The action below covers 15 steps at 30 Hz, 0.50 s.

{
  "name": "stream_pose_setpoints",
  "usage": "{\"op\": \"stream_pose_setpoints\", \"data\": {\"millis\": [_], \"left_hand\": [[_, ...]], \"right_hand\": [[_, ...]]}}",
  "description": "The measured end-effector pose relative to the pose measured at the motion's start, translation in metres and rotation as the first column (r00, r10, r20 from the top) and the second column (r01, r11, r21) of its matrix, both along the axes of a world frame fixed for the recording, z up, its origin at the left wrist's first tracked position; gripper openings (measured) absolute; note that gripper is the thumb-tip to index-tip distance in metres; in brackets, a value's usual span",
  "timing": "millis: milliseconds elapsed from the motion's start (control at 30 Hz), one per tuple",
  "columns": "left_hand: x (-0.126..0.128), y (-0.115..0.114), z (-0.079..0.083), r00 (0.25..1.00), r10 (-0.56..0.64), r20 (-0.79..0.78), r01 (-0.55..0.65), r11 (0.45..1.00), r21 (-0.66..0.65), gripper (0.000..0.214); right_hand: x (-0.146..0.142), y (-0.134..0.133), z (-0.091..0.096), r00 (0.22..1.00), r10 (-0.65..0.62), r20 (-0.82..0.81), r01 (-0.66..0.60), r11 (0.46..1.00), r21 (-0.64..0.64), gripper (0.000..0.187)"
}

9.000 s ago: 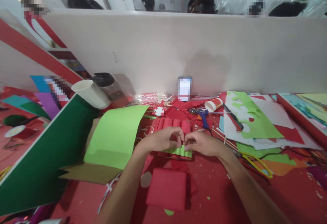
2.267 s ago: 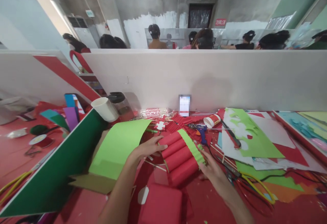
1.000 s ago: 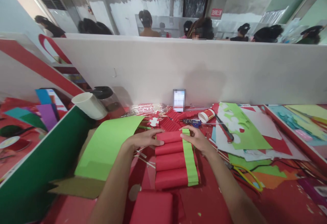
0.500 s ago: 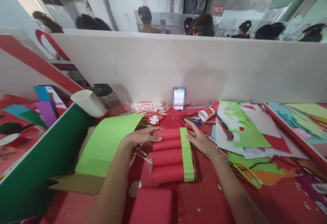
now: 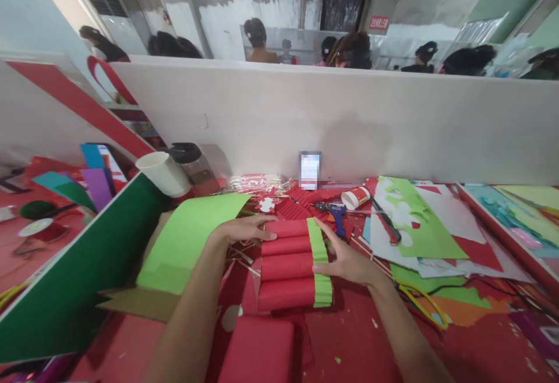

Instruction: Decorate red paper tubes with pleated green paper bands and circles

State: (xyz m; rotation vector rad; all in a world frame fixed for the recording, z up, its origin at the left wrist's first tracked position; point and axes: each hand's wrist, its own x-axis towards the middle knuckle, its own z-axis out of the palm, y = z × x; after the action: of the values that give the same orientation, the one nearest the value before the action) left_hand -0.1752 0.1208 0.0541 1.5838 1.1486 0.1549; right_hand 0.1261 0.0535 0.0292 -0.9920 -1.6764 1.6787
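Observation:
A red paper-covered piece made of several side-by-side rolls lies in front of me, with a bright green paper strip along its right end. My left hand holds its far left corner, the thumb on the top roll and the fingers at the far edge. On the right end, my right hand grips the piece, its thumb pressing on the green strip and its fingers along the far right side. The underside of the piece is hidden. Nearest to me is a red box-like block.
Behind the piece lie a blue glue gun, a paper cup on its side and a utility knife. Yellow-handled scissors are at right. A green sheet and green board stand left. A phone leans on the partition.
My right thumb has slid nearer along the green strip, and the right hand has turned a little. The left hand keeps its hold. The view has shifted slightly.

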Motion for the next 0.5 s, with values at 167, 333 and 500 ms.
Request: {"op": "stream_pose_setpoints", "data": {"millis": [167, 333, 500], "left_hand": [[0.006, -0.002, 0.000, 0.999, 0.015, 0.048, -0.022, 0.990, 0.138, 0.065], [0.016, -0.031, -0.002, 0.978, 0.208, 0.006, -0.192, 0.887, 0.420, 0.057], [0.017, -0.120, 0.027, 0.984, 0.070, -0.162, 0.031, 0.838, 0.545, 0.046]], "right_hand": [[-0.002, -0.002, -0.002, 0.999, -0.040, 0.007, 0.040, 0.999, 0.022, 0.108], [-0.002, -0.005, -0.011, 0.993, -0.106, 0.054, 0.102, 0.993, 0.066, 0.099], [0.006, -0.002, -0.014, 0.992, -0.112, 0.056, 0.108, 0.992, 0.064, 0.092]]}}
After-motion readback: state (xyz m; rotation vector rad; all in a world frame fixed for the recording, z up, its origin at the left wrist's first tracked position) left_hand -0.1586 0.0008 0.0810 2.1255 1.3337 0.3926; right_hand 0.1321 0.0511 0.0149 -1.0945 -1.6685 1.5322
